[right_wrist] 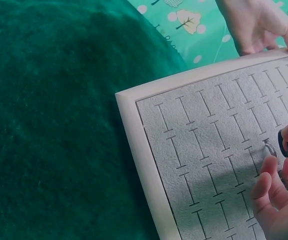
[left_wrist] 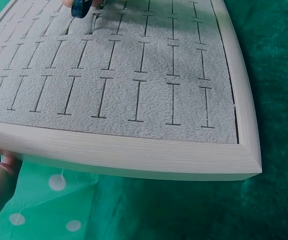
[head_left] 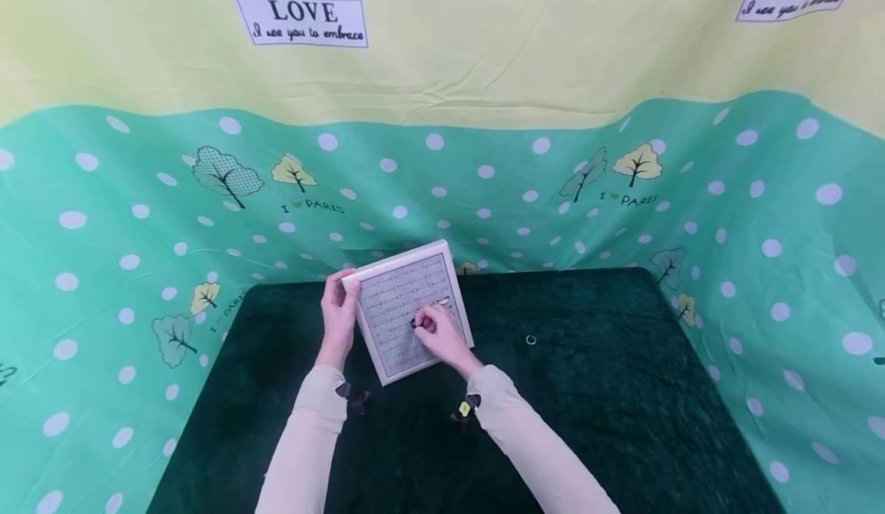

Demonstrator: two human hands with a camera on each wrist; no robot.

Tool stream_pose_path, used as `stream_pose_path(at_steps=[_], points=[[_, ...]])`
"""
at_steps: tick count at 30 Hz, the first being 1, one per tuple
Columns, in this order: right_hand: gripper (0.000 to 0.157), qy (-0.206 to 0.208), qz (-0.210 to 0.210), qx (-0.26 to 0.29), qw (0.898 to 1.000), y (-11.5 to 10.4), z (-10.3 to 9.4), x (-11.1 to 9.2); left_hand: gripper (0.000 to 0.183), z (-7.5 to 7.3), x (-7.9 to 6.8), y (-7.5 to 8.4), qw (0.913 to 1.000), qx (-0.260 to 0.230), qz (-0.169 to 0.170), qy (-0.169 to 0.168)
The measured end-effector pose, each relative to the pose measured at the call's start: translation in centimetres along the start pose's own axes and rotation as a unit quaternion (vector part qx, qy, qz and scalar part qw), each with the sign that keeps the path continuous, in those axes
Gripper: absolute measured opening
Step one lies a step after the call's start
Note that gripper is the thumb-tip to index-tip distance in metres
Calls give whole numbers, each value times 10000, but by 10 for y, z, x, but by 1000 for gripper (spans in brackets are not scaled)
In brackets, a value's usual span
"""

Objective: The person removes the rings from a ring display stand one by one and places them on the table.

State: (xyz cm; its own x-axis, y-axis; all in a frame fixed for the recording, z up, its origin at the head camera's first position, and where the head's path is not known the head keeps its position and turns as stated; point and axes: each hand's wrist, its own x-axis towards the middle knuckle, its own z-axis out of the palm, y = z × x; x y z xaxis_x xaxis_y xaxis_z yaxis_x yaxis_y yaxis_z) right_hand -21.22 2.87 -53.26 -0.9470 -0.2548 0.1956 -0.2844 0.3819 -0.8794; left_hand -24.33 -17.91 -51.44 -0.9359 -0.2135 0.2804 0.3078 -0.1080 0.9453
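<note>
My left hand [head_left: 339,314] grips the left edge of a ring display tray [head_left: 368,329], which has a pale wooden frame and a grey slotted pad [left_wrist: 119,95]. The tray is tilted on the table. Over the pad, my right hand [head_left: 440,333] pinches a dark, shiny ring [right_wrist: 286,143] with its fingertips. A silver ring [left_wrist: 92,22] stands in the pad close beside it, next to those fingers. In the head view, a small pale item [head_left: 443,301] shows just above the right hand; its kind is unclear. Most of the slots in view hold nothing.
A thin silver ring [head_left: 531,339] lies on the dark green velvet table cover [head_left: 622,391], right of the tray. Behind stands a green and yellow printed curtain [head_left: 484,191]. Dark wrist devices [head_left: 472,401] are worn at both cuffs.
</note>
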Motion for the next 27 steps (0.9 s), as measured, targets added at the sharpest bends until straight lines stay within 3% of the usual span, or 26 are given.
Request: stream_pose_path(at_steps=[9, 17, 27], points=[[8, 226, 127, 348, 9991, 0, -4, -9, 35, 6, -8, 24, 9998, 36, -52, -172], [7, 459, -12, 383, 9982, 6, -10, -19, 34, 5, -9, 25, 9999, -8, -32, -129], [6, 429, 404, 351, 9976, 23, -18, -31, 33, 5, -9, 26, 9998, -14, 18, -183]])
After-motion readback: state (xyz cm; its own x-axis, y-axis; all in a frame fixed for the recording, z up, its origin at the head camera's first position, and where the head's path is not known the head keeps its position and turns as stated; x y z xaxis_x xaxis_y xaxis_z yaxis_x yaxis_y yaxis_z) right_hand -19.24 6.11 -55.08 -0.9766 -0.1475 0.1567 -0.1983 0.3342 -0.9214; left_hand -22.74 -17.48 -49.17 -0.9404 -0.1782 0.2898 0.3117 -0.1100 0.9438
